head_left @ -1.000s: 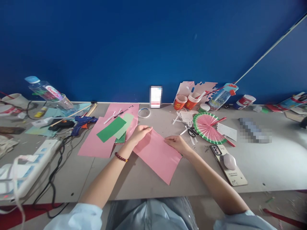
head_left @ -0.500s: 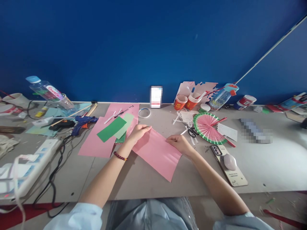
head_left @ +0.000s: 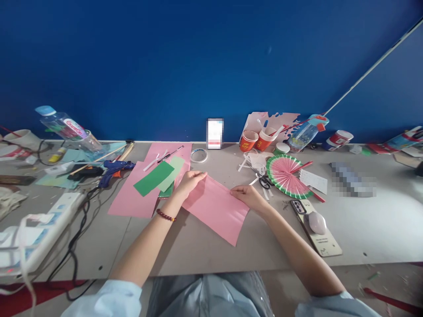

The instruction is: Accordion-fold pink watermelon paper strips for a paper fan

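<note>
"Holding that rectangular pink paper sheet (head_left: 216, 211) with both hands, I see. Is it on the grey tabletop (head_left: 380, 233)?"

"Over it, right in front of the body. Whether the lower edge brushes the surface, I can't tell."

"And the grip?"

"The left hand (head_left: 190, 182) pinches the far corner between thumb and fingers; the right hand (head_left: 247, 197) pinches the right-hand edge."

"What's changed since a second ago?"

"The sheet's nearest corner has drawn back from the table's front edge, and the fingertips sit slightly wider apart."

"Anything else shifted?"

"Not that I see. Left of the sheet, the dark green paper rectangle (head_left: 153, 178) still overlaps the pale green paper piece (head_left: 174, 171). To the right, the round pleated pink fan with a green rim (head_left: 280, 178) hasn't moved, nor has the beige phone (head_left: 325, 244)."
</note>
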`<action>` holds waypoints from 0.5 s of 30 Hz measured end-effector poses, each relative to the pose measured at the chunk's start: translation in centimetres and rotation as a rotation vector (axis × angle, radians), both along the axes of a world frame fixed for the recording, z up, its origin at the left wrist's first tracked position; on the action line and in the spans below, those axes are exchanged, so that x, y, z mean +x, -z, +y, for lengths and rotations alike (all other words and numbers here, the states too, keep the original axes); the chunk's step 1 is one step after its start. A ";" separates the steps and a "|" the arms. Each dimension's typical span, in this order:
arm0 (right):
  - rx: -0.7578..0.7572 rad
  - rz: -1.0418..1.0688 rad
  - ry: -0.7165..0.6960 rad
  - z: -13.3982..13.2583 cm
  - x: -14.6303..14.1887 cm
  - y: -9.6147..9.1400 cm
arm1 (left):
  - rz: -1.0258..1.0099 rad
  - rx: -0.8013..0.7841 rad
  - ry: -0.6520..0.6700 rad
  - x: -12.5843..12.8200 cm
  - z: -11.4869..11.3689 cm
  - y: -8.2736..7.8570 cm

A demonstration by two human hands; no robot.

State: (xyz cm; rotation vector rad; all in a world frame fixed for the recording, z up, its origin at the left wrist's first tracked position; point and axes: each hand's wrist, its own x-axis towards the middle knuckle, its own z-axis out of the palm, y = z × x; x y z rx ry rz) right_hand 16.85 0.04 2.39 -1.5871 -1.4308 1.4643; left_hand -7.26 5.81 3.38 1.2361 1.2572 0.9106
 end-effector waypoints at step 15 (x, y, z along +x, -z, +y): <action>0.006 0.033 0.007 0.2 0.3 0.5 | 0.042 0.052 0.079 -0.3 0.1 -0.3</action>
